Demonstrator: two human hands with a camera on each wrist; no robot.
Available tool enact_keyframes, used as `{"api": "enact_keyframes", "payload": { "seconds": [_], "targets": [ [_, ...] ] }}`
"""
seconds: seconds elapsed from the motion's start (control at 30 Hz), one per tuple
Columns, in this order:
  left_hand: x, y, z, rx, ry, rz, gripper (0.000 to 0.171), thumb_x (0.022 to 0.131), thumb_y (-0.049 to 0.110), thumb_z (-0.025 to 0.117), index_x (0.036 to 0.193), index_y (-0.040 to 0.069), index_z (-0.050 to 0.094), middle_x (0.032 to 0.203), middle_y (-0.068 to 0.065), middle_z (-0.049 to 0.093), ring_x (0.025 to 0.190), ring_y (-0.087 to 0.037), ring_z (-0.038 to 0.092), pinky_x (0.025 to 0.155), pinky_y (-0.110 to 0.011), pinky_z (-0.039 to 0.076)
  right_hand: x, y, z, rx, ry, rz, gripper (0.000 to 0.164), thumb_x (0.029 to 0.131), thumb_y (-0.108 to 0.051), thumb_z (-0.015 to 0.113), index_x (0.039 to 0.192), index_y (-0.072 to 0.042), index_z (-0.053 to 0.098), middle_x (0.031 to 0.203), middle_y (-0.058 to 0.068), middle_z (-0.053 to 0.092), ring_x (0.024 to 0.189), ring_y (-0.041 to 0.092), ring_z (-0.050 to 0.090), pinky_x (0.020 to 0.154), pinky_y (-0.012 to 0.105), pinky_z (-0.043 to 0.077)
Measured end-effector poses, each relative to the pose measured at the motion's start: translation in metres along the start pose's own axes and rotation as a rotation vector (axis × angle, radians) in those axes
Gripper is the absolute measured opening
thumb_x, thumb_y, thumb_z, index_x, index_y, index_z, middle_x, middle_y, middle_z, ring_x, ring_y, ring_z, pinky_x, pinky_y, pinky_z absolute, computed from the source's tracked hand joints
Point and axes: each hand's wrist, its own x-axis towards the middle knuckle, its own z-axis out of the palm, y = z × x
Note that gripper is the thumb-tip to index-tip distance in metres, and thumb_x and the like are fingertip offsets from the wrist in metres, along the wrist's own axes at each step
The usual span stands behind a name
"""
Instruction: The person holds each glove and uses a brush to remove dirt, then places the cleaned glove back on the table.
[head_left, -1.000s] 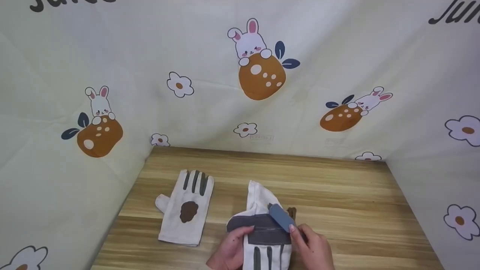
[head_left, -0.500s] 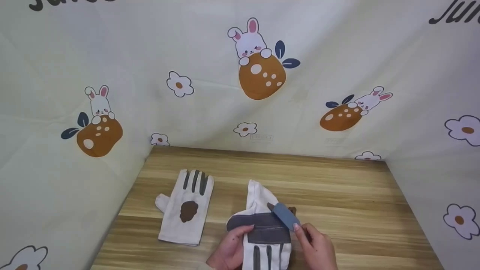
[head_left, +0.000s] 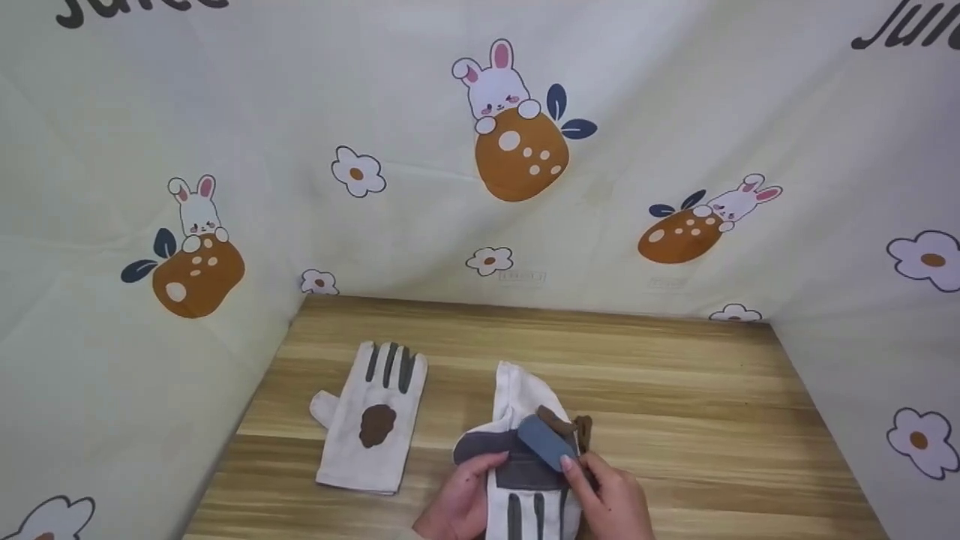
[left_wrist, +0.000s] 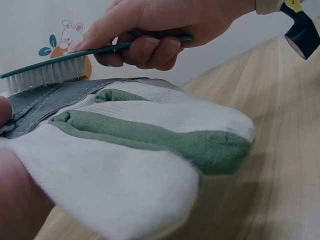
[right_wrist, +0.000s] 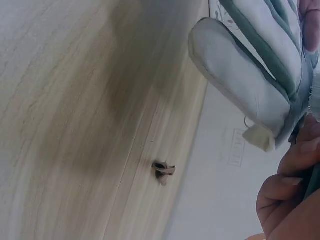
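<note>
In the head view my left hand (head_left: 459,496) grips a white work glove (head_left: 528,474) with dark grey bands, thumb on top and the other fingers mostly hidden below. Its glove fingers point toward me, and their green strips show in the left wrist view. My right hand (head_left: 616,496) holds a blue-green scrub brush (head_left: 546,444) by the handle. White bristles (left_wrist: 47,75) rest on the grey band in the left wrist view. A brown smear (head_left: 555,420) shows on the glove just beyond the brush head.
A second white glove (head_left: 356,461) with a brown stain (head_left: 377,426) lies flat on the wooden table (head_left: 675,375) to the left. A small crumpled brown thing (right_wrist: 163,171) lies on the table past the held glove. Patterned cloth walls (head_left: 420,225) surround the table.
The brush first shifts slightly right, then back left and toward me over the grey band, uncovering more of the brown smear. My left hand and the held glove stay almost still.
</note>
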Motion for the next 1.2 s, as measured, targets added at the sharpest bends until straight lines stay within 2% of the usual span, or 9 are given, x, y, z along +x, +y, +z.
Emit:
{"api": "enact_keyframes", "payload": {
  "seconds": [0.17,0.37,0.47,0.7,0.97,1.2],
  "targets": [
    [0.0,0.0,-0.001,-0.001,0.028,-0.009,0.041,0.095,0.018,0.028,0.129,0.0,0.042,0.132,-0.015,0.046,0.126,-0.025,0.036,0.109,-0.037,0.021,0.004,0.007,-0.003,-0.023,-0.001,0.035,0.034,0.087,-0.055,0.047,0.078,-0.025,0.06,0.055,-0.013,0.046,0.051,0.006,0.044,0.049,0.022,0.037],
    [-0.002,0.001,0.0,0.003,0.059,-0.012,0.042,0.095,0.018,0.028,0.129,-0.003,0.041,0.132,-0.018,0.045,0.126,-0.028,0.036,0.108,-0.039,0.022,0.005,0.013,-0.004,-0.009,0.011,0.066,0.033,0.087,-0.054,0.049,0.077,-0.024,0.06,0.056,-0.011,0.048,0.052,0.007,0.044,0.05,0.023,0.037],
    [-0.002,0.001,0.0,0.001,0.053,-0.01,0.042,0.095,0.018,0.028,0.129,-0.002,0.041,0.132,-0.017,0.046,0.126,-0.028,0.036,0.108,-0.039,0.022,0.006,0.014,-0.005,0.0,0.007,0.083,0.034,0.087,-0.054,0.049,0.077,-0.023,0.06,0.057,-0.01,0.049,0.052,0.008,0.044,0.05,0.023,0.037],
    [-0.003,0.002,0.001,-0.018,0.084,0.005,0.042,0.095,0.015,0.029,0.132,-0.004,0.037,0.134,-0.019,0.042,0.127,-0.028,0.035,0.108,-0.038,0.022,0.008,0.019,-0.005,-0.008,0.066,0.039,0.028,0.087,-0.049,0.052,0.074,-0.025,0.059,0.053,-0.012,0.043,0.048,0.007,0.041,0.046,0.022,0.033],
    [-0.003,0.004,-0.002,-0.021,0.095,-0.002,0.043,0.095,0.017,0.03,0.132,-0.004,0.037,0.135,-0.018,0.043,0.127,-0.027,0.035,0.108,-0.037,0.022,0.008,0.015,-0.005,0.032,0.011,0.096,0.037,0.087,-0.054,0.048,0.075,-0.021,0.06,0.054,-0.01,0.046,0.048,0.008,0.042,0.046,0.022,0.034],
    [-0.002,0.006,-0.003,0.005,0.047,-0.015,0.039,0.095,0.017,0.026,0.125,0.001,0.047,0.127,-0.013,0.051,0.124,-0.025,0.04,0.108,-0.038,0.022,0.003,0.007,0.002,0.037,0.029,-0.016,0.025,0.088,-0.047,0.053,0.073,-0.028,0.057,0.052,-0.015,0.043,0.047,0.004,0.043,0.046,0.02,0.036]
  ]
}}
